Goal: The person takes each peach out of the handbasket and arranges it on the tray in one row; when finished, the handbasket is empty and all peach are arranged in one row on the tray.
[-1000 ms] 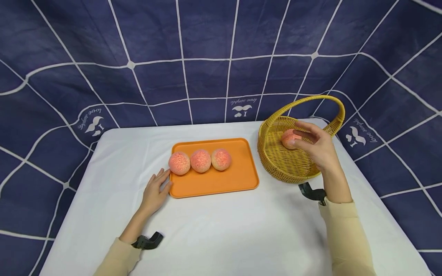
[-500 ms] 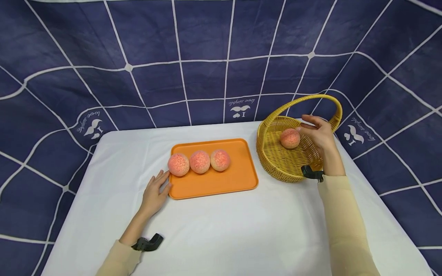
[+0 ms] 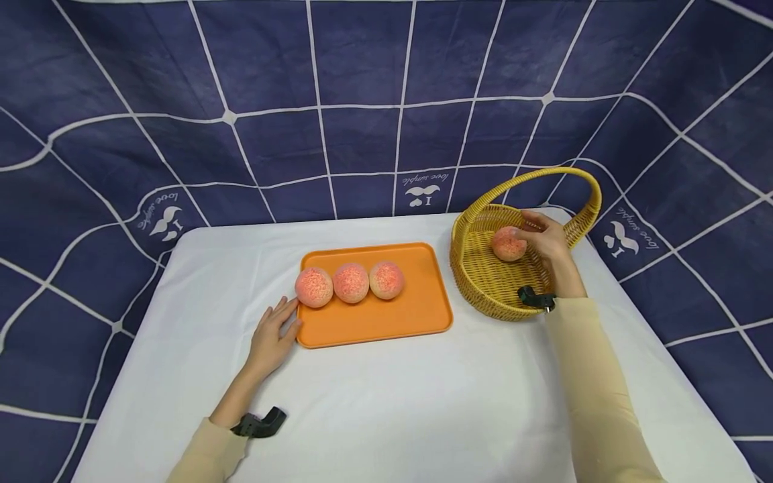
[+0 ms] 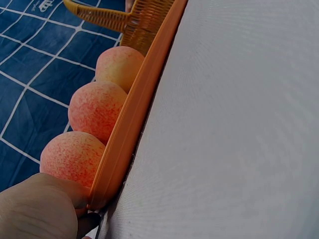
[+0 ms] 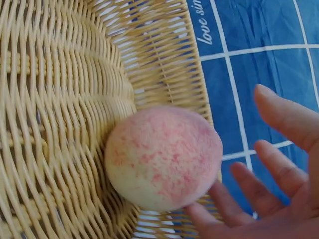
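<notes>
One peach [image 3: 508, 243] lies inside the yellow wicker basket [image 3: 492, 305]. My right hand [image 3: 549, 243] is in the basket at the peach's right side. In the right wrist view the thumb stands apart from the peach [image 5: 164, 159], and some fingertips [image 5: 199, 214] are close beside it; whether they touch is unclear. Three more peaches sit in a row on the orange tray [image 3: 374, 325]: a left one [image 3: 314, 287], a middle one [image 3: 351, 282] and a right one [image 3: 387, 280]. My left hand [image 3: 270, 342] rests at the tray's left edge with extended fingers, near the left peach.
The basket's tall arched handle [image 3: 531, 176] rises over its back part. Basket and tray stand side by side on a white-covered table [image 3: 398, 409]. A dark blue cloth [image 3: 362, 74] with white lines hangs behind and at the sides.
My right hand first drew back from above the peach, then came in again close to its right side. The left hand, tray and peaches stay in place.
</notes>
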Available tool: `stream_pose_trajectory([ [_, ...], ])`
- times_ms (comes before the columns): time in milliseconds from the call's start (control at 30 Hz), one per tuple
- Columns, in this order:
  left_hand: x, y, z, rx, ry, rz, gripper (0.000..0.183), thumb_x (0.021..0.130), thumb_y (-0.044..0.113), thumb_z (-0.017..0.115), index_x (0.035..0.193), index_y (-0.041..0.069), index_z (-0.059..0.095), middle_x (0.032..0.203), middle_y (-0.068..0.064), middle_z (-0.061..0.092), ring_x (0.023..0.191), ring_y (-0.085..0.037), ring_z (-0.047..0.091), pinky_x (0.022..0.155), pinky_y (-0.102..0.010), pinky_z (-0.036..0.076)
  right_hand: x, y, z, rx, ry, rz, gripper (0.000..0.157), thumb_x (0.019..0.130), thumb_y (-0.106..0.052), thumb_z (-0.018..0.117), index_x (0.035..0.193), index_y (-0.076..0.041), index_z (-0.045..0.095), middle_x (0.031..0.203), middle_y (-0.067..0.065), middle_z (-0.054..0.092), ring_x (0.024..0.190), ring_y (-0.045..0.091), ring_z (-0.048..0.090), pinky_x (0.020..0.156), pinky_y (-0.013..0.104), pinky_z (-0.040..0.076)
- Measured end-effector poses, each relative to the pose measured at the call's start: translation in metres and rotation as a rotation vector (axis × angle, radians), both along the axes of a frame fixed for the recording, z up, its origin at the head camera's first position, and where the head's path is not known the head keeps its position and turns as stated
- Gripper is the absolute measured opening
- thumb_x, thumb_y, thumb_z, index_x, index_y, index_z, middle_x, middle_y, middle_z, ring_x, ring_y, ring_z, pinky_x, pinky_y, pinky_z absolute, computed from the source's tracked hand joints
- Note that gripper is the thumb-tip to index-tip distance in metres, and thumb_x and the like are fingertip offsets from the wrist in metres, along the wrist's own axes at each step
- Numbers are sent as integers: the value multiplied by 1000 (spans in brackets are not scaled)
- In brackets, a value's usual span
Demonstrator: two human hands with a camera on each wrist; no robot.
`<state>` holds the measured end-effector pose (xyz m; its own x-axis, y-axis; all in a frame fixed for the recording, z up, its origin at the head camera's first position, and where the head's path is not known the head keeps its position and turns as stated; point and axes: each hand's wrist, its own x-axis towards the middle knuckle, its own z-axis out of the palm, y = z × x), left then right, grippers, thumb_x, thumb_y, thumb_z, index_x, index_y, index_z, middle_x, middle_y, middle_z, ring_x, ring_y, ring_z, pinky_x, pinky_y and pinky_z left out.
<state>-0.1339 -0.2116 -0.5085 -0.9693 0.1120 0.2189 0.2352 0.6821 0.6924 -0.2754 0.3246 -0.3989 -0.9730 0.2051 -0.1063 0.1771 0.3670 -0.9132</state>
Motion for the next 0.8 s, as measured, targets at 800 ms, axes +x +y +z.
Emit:
stream_pose_trajectory([
  [800,-2,-1,-3,-10,1,5,49,95,10,60,140,-5,48,144,-24,49,141,-43,36,121,-57,16,-4,7,-26,-20,-192,100,84,86,-3,70,156,-13,24,151,20,32,121,27,47,87,32,58],
])
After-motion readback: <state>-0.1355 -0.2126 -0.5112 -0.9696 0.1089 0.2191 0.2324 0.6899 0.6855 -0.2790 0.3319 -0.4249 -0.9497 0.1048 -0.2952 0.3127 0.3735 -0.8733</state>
